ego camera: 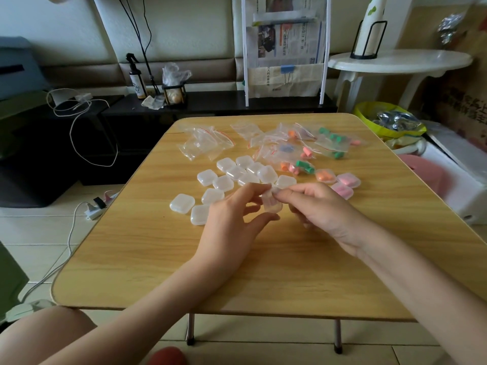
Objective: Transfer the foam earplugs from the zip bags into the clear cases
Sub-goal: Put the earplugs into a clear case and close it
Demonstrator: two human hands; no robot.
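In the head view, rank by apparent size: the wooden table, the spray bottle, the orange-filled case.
1. wooden table
2. spray bottle, though it sits farther away
3. orange-filled case

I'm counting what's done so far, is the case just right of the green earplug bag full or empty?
Full. The case shows orange foam through its clear lid, unlike the milky empty cases to its left.

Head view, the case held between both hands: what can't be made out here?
- Held clear case: fingers of the left hand and right hand cover it; open or shut, and contents, unclear.
- Bagged earplugs: overlapping zip bags, too small to count.
- Empty-looking cases: frosted lids, contents uncertain.
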